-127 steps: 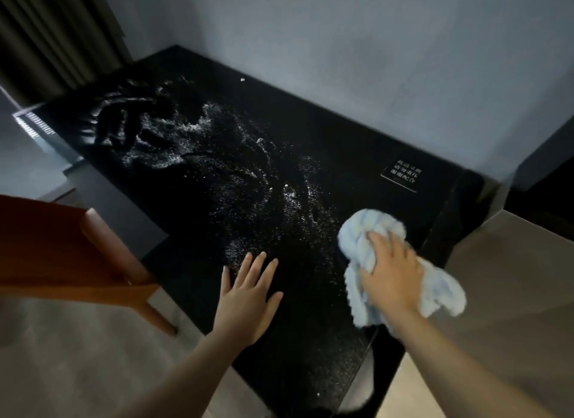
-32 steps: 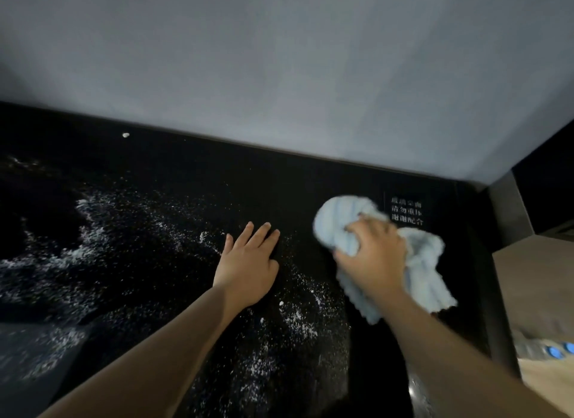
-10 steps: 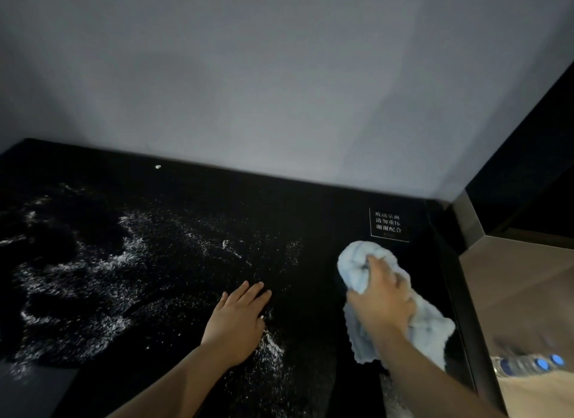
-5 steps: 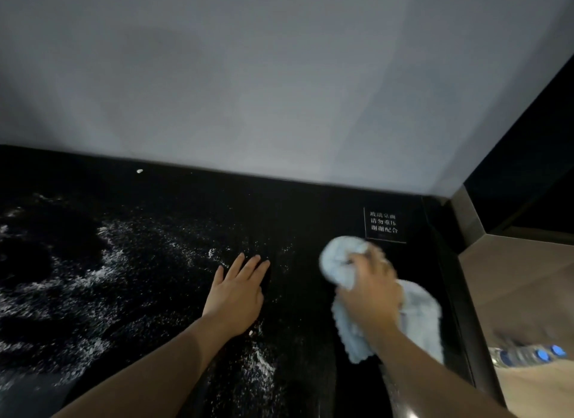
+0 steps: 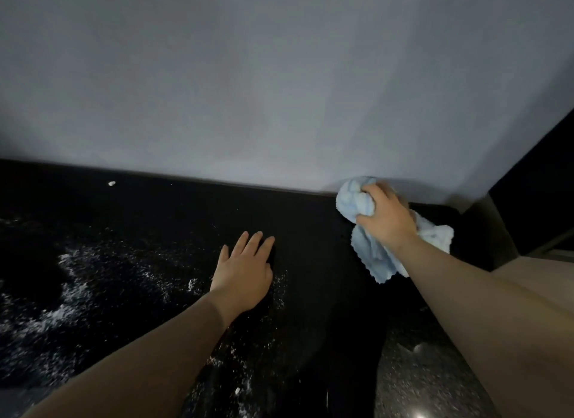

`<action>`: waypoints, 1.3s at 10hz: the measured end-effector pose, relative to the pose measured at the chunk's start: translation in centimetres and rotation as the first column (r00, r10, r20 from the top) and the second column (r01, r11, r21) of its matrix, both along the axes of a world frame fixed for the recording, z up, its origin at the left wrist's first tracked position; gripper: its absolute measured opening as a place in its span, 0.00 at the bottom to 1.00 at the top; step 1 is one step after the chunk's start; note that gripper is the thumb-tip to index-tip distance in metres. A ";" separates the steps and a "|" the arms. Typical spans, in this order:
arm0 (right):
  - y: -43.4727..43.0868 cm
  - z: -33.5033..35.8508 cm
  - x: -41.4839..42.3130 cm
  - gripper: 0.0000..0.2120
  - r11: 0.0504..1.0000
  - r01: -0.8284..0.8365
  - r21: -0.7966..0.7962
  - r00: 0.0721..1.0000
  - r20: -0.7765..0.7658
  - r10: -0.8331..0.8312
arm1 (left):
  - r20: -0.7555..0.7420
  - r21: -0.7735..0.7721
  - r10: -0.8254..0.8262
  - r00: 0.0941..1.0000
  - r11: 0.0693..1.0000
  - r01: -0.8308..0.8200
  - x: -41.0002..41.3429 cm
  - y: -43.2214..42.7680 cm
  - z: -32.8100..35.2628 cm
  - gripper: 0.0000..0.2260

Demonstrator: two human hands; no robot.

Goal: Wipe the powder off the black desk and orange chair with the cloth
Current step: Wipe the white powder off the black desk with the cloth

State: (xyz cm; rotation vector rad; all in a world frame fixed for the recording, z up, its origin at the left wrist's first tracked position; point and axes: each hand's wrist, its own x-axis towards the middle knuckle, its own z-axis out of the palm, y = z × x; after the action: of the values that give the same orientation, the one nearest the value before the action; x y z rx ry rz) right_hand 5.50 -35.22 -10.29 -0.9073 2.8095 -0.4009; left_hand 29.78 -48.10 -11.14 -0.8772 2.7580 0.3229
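The black desk (image 5: 310,237) fills the lower part of the view and runs up to a grey wall. White powder (image 5: 65,296) lies scattered over its left half, with thinner specks near the middle. My right hand (image 5: 385,218) grips a bunched light-blue cloth (image 5: 372,256) at the desk's far right, against the wall. My left hand (image 5: 245,274) rests flat on the desk with straight fingers, at the powder's right edge. The orange chair is out of view.
The grey wall (image 5: 279,91) borders the desk's far edge. One white crumb (image 5: 111,183) lies near the wall at the left. A dark panel (image 5: 534,218) stands at the right, with a beige surface (image 5: 528,268) below it.
My right hand has slid the cloth away from me to the desk's far right corner by the wall, covering the small white label. My left hand stays flat on the desk.
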 end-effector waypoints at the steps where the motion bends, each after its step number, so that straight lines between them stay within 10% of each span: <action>1: -0.2 -1.3 1.4 0.23 0.999 -0.020 0.035 0.996 -0.086 0.023 | -0.020 0.028 -0.014 1.000 0.999 0.015 0.1 0.5 -0.2 0.24; 4: 8.7 -0.3 16.6 0.04 0.767 -0.501 -0.400 0.828 0.035 0.559 | -0.077 0.089 -0.022 0.997 0.996 0.029 3.1 3.9 -1.4 0.24; 7: 8.6 0.4 8.0 0.20 0.992 -0.030 -0.124 0.999 0.021 0.033 | -0.099 0.099 0.015 0.995 0.995 -0.006 6.5 6.8 -0.2 0.24; 10: 14.2 0.0 20.3 0.18 0.848 -0.464 -0.255 0.874 0.027 0.486 | -0.095 0.094 0.005 0.995 0.996 0.004 7.1 8.2 0.4 0.24; 12: 13.7 1.2 10.5 0.24 0.976 -0.088 -0.200 0.996 -0.008 0.088 | -0.079 0.105 -0.045 0.996 0.993 0.053 7.7 10.0 -0.3 0.24; 13: 13.7 -0.6 13.1 0.24 0.985 -0.140 -0.103 0.990 -0.014 0.139 | -0.102 0.089 -0.069 0.992 0.993 0.079 7.3 11.1 -0.6 0.24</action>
State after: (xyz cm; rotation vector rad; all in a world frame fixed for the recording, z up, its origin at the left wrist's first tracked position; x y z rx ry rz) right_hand 18.65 -21.53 -10.85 -1.1209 2.7316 -0.5276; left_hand 37.11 -36.98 -11.77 -0.7532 2.8313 0.4892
